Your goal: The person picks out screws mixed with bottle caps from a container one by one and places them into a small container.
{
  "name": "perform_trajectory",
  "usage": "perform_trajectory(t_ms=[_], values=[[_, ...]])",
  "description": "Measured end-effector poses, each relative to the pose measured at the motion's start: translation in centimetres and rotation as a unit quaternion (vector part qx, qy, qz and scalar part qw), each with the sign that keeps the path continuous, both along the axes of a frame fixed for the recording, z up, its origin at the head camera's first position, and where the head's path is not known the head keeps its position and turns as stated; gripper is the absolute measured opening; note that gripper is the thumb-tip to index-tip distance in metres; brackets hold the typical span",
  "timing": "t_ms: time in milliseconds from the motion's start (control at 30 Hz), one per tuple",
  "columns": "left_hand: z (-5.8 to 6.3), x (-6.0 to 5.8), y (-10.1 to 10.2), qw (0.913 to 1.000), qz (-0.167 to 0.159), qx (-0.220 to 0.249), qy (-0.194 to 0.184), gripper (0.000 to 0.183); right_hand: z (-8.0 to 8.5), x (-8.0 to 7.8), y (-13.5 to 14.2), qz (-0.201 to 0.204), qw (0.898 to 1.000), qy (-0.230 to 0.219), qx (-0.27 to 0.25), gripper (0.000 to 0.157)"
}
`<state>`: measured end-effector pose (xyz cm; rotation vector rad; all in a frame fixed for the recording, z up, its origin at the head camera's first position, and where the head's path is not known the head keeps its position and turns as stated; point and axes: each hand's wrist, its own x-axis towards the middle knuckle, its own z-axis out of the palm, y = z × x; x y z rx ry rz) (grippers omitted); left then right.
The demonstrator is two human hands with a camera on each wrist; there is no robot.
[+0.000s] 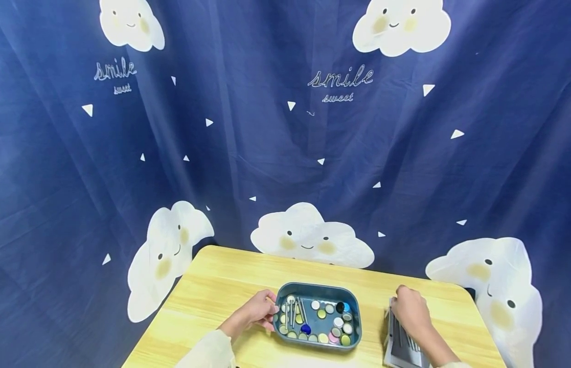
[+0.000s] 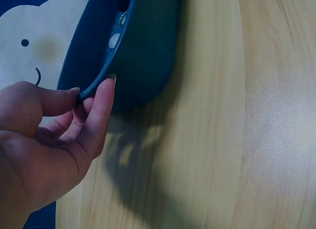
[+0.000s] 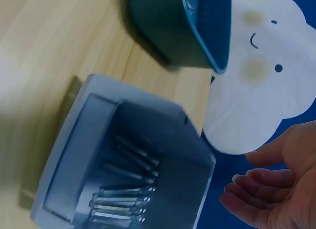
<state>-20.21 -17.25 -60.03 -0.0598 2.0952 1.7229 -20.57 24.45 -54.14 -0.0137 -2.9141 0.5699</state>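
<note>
A dark teal plastic tub (image 1: 318, 286) stands on the table, holding several round discs like bottle caps (image 1: 338, 322) and thin metal rods (image 1: 293, 313). At its left end my left hand (image 1: 259, 309) pinches the rim between thumb and fingers, plain in the left wrist view too. To the right of the tub, a grey open box (image 3: 81, 160) holds several nail-like metal rods (image 3: 118, 209). My right hand (image 1: 411, 309) is over the far part of this box. In the right wrist view its loosely curled fingers (image 3: 252, 202) are apart from the box wall and hold nothing.
A light wooden table (image 1: 221, 276) bears both containers, with a gap between them. Behind the table hangs a blue curtain (image 1: 267, 143) printed with white smiling clouds and triangles. The table's rounded far corners lie close to the curtain.
</note>
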Motion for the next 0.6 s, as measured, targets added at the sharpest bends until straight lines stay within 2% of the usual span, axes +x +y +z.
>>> perform_trajectory(t_ms=[67, 267, 500, 600], values=[[0.0, 0.1, 0.0, 1.0, -0.001, 0.0, 0.0, 0.03, 0.2, -0.1, -0.6, 0.009, 1.0, 0.008, 0.001, 0.011], [0.0, 0.3, -0.1, 1.0, -0.002, 0.003, -0.002, 0.03, 0.9, -0.5, -2.7, 0.037, 0.999, 0.014, 0.008, 0.019], [-0.2, 0.0, 0.0, 1.0, 0.004, 0.0, -0.002, 0.031, 1.4, -1.0, -5.2, 0.081, 0.995, 0.053, 0.013, 0.018], [0.0, 0.0, 0.0, 1.0, 0.004, -0.005, -0.003, 0.031, 1.5, -1.2, -6.4, 0.093, 0.994, 0.057, 0.006, 0.019]])
